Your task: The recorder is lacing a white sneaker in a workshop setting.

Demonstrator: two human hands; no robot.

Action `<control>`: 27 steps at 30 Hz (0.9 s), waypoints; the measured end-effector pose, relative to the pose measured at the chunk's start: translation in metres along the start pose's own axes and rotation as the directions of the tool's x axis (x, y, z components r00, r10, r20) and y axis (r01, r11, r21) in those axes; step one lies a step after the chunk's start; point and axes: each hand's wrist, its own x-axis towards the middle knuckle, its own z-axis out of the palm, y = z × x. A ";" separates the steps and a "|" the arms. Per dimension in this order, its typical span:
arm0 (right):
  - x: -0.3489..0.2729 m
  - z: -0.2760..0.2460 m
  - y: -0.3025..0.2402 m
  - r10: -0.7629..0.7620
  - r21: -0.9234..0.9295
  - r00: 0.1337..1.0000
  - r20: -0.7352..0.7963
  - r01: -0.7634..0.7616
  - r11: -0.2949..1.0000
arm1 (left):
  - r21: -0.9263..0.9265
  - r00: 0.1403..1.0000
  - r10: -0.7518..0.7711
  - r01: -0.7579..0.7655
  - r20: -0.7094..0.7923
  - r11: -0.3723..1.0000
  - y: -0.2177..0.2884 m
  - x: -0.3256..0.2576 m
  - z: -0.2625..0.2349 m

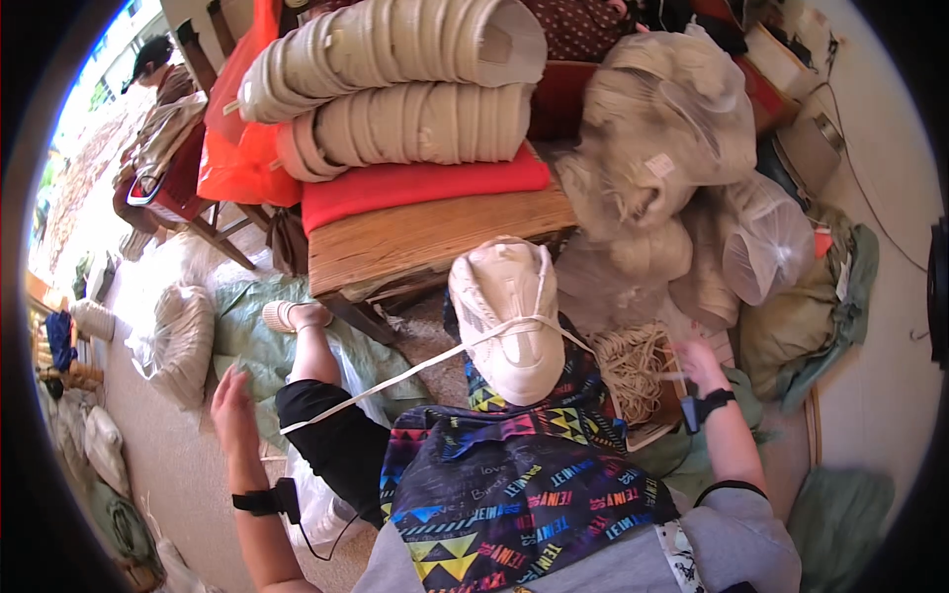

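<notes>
A cream shoe upper [509,326] stands toe down in front of my lap. A white shoelace [395,378] is wrapped across it and stretches out to the left, its end above my dark shorts. Out to the left, my left hand [234,410] is raised with its fingers pointing up and slightly bent; the lace end lies apart from it. My right hand [704,366] is over the right side of a box of loose laces [633,374]. Its fingers are blurred, with a pale streak beside them, so I cannot tell whether they hold a lace.
Ahead, a wooden bench [435,237] carries a red cloth [425,190] and two long rows of nested cream shoe uppers [395,59]. Clear bags of uppers [662,128] pile up at the right. A wrapped stack [183,336] lies left on the floor. Another person [163,89] sits far left.
</notes>
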 end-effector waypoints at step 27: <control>-0.183 0.276 -0.099 -0.540 -0.218 0.500 0.677 0.837 0.502 | 0.210 0.737 0.045 -0.250 0.675 0.945 -0.028 -0.172 0.270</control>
